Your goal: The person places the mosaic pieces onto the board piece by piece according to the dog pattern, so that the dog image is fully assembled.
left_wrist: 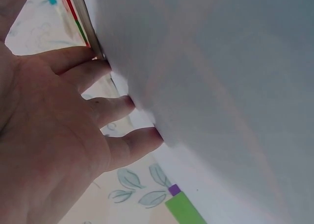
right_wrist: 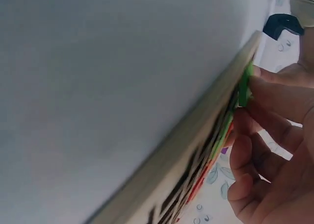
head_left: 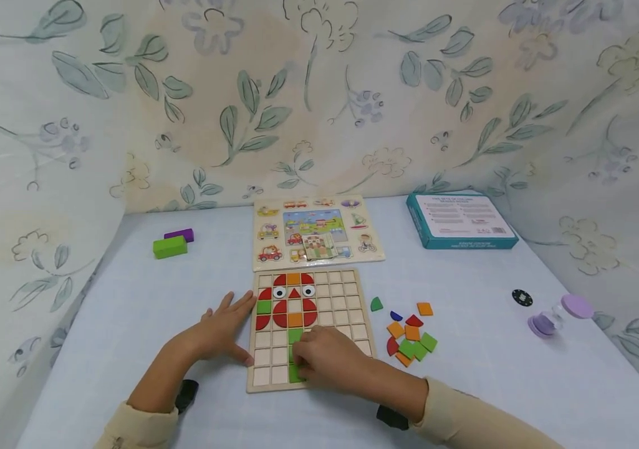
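Observation:
A wooden grid board (head_left: 341, 302) lies flat, partly filled with red, orange and green tiles and two eye tiles. My left hand (head_left: 219, 337) spreads its fingers along the board's left edge, fingertips touching the rim and table. Over the lower middle of the grid, my right hand (head_left: 330, 360) pinches a green tile (right_wrist: 244, 89) between thumb and index finger, close over the board. Green tiles (head_left: 295, 336) run down the column beside this hand, which hides part of the board's lower cells.
Right of the board lie loose tiles (head_left: 411, 333). Behind it are a picture puzzle (head_left: 319, 227) with a small card (head_left: 320, 247) on it and a teal box (head_left: 462, 221). Green block (head_left: 170, 247) and purple block (head_left: 180, 235) stand left; an hourglass (head_left: 543, 325) and black disc (head_left: 522, 298) lie right.

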